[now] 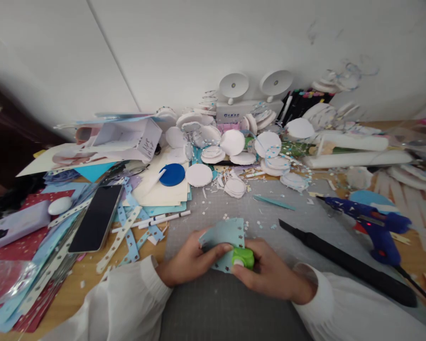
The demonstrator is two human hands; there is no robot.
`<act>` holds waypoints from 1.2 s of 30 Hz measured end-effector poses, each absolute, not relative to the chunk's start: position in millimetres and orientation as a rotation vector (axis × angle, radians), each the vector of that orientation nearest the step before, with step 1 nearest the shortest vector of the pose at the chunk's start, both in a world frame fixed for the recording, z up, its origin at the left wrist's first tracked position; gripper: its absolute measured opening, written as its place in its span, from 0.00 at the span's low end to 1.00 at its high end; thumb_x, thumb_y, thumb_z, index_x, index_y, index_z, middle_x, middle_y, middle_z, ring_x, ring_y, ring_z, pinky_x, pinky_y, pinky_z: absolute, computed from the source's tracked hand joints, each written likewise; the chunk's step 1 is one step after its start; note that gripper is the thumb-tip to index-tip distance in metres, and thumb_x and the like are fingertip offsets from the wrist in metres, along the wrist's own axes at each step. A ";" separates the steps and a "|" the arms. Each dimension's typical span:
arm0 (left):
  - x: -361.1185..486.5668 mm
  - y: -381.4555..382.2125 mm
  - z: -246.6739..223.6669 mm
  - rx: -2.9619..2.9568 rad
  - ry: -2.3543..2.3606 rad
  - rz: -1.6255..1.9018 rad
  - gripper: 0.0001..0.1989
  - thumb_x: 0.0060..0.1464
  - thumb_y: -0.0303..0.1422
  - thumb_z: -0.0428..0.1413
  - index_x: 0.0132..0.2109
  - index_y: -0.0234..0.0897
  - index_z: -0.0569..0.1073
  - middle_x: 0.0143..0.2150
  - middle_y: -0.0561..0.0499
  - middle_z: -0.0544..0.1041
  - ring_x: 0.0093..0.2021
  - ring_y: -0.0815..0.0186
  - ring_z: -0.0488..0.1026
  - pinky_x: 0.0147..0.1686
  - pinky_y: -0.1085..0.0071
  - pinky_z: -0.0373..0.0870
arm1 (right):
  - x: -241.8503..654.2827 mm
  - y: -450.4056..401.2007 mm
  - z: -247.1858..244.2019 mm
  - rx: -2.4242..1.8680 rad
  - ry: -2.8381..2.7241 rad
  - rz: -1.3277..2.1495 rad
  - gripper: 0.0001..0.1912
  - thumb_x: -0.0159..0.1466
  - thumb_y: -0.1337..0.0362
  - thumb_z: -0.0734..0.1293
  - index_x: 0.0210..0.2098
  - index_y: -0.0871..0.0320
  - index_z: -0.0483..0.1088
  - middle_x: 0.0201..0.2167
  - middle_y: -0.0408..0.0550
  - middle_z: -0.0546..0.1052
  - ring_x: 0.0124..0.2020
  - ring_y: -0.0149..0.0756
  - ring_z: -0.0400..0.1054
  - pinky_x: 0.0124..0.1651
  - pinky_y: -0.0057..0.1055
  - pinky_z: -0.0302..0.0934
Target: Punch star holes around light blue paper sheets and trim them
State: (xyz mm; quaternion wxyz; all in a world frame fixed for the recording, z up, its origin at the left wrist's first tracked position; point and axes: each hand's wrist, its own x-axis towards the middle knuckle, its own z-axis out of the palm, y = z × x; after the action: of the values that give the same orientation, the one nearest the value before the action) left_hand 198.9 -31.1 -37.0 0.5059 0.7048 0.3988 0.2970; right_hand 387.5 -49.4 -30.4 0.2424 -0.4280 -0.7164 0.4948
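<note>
My left hand grips a light blue sheet of paper, its thumb lying across the front. Small star-shaped holes run along the paper's right and lower edges. My right hand is closed around a bright green craft punch with a white button, thumb close to that button. The punch sits on the paper's right edge. Both hands are just above a grey cutting mat. Tiny punched-out bits lie on the mat beyond the paper.
To the right lie a black pen-shaped tool and a blue glue gun with a cord. White foam discs crowd the back. At left are a phone, punched paper strips and coloured sheets.
</note>
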 end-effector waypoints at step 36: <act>197.8 -30.5 -24.2 1.118 0.922 0.662 0.21 0.51 0.48 0.57 0.43 0.35 0.71 0.29 0.54 0.73 0.24 0.72 0.67 0.22 0.79 0.62 | 384.6 -46.2 -21.6 -1.153 -1.834 1.429 0.11 0.54 0.64 0.61 0.19 0.56 0.54 0.15 0.37 0.54 0.18 0.26 0.49 0.18 0.23 0.47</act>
State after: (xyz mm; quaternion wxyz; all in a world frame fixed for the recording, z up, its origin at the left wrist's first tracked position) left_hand 197.8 -30.5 -24.2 0.6991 0.5017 0.4138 0.2971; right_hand 384.6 -46.2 -21.6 0.2699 -0.4279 -0.6806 0.5300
